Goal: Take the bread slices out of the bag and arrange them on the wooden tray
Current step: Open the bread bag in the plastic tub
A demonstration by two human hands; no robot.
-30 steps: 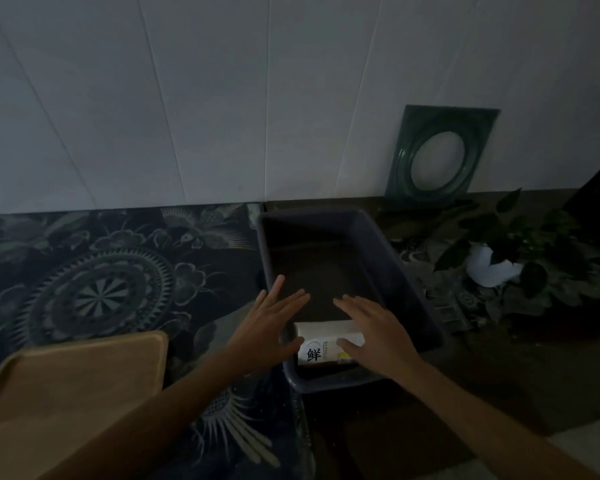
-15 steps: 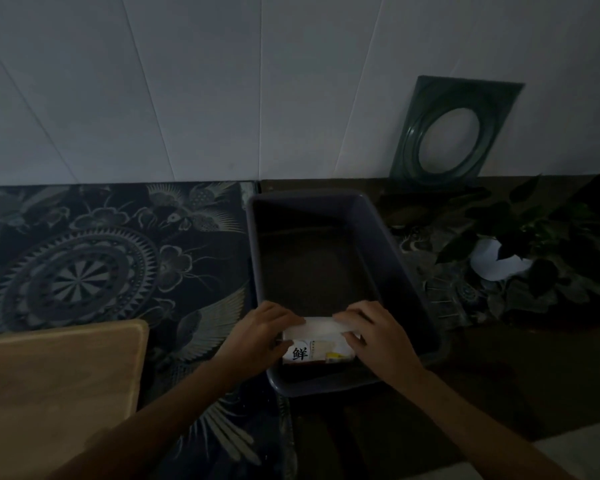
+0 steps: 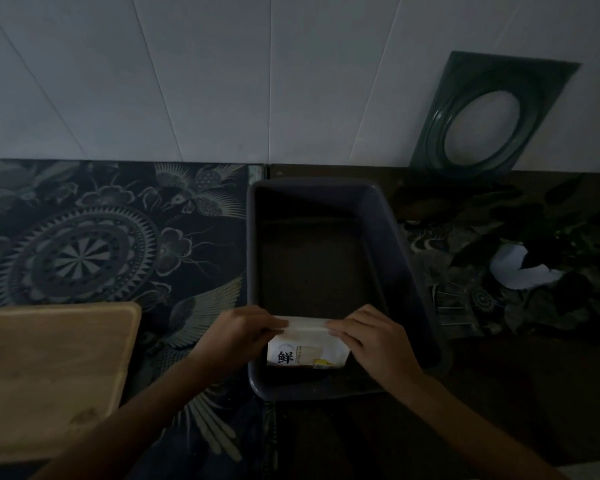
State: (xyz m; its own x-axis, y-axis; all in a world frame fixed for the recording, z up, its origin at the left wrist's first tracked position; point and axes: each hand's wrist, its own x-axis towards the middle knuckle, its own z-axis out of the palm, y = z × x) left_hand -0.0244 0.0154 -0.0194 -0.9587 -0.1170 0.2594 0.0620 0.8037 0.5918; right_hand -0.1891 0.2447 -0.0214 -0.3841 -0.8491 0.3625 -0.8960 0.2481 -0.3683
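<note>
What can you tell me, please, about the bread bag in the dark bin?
The bread bag is a small white packet with a black printed character and a yellow patch low on its front. It sits at the near end of the dark bin, apparently unopened. The left hand and right hand pinch its top edge from either side. No slices are visible; the wooden tray lies apart to the left.

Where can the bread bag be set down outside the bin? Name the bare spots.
The wooden tray at the near left is bare all over. The patterned mat between the tray, the wall and the dark bin is also free. Right of the bin it is crowded with the plant. Both hands, left hand and right hand, grip the bread bag.
</note>
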